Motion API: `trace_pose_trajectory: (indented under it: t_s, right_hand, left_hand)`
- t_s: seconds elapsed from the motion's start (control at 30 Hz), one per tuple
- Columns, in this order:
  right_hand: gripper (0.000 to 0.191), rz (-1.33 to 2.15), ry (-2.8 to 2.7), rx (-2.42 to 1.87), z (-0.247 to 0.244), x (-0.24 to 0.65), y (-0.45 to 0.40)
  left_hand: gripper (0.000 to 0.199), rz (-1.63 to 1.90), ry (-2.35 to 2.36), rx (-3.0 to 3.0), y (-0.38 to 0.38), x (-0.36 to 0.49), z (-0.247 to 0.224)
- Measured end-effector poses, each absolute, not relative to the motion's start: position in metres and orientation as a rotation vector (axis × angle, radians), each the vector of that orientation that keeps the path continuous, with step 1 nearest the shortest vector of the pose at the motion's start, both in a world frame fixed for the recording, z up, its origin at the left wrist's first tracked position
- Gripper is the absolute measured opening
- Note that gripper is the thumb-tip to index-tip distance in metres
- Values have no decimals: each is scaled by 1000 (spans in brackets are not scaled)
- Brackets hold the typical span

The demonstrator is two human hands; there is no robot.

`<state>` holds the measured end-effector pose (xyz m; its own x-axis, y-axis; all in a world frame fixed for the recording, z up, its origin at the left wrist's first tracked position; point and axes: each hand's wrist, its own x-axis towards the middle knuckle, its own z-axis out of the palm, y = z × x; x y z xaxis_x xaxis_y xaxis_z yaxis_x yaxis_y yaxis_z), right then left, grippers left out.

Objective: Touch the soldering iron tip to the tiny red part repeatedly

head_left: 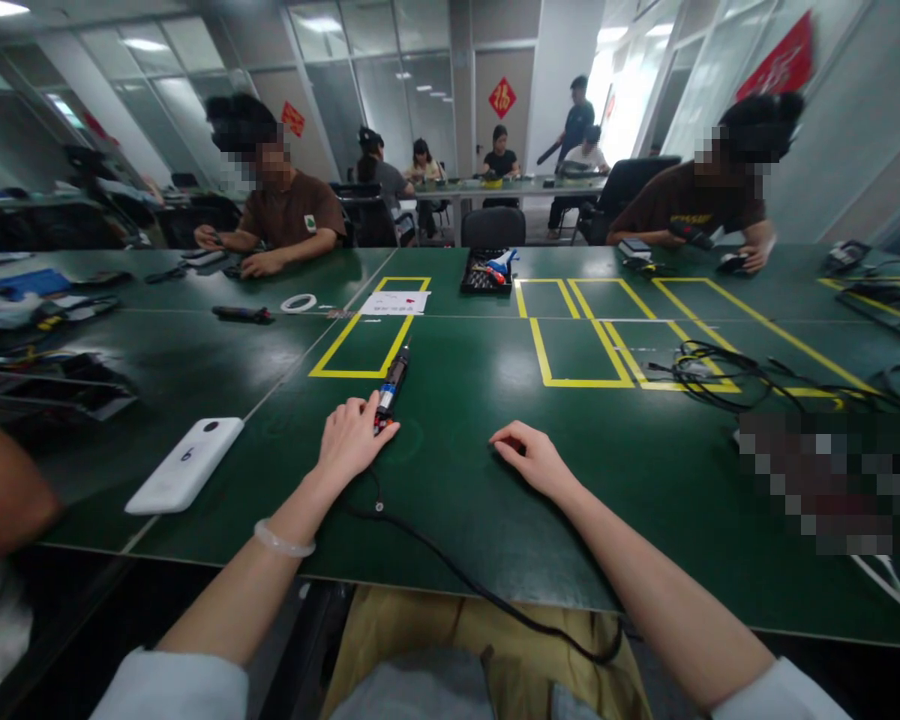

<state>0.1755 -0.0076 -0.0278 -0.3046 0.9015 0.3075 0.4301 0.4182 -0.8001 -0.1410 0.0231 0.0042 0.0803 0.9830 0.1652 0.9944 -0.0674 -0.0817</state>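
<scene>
My left hand (pixel 355 437) is closed on the rear end of an electric screwdriver (pixel 396 376), which lies on the green table with its thin metal tip pointing away from me. The tool has a dark body, a blue and white band and some red near my fingers. A black cord (pixel 450 562) runs from beside that hand over the table edge towards my lap. My right hand (pixel 531 455) rests on the table to the right, fingers curled in, with nothing visible in it. Between the two hands lies bare green tabletop.
A white case marked with a number (pixel 187 466) lies at left. Yellow tape outlines (pixel 585 382) mark the table; a paper sheet (pixel 395 303) and a black tray of tools (pixel 487 270) lie beyond. Tangled cables (pixel 690 365) are at right. Co-workers (pixel 289 210) sit opposite; an arm (pixel 4 490) shows at left.
</scene>
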Motion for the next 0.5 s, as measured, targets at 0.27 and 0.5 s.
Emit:
trace_pose_trajectory:
  t_s: [0.27,0.5]
  right_hand:
    - [15,780,-1925,-1130,-29,174,-7]
    - [14,779,-1937,-1134,-27,174,-8]
  left_hand:
    - [70,79,-2178,-1910,34,-242,5]
    - [64,182,-2272,-1787,36,-284,12]
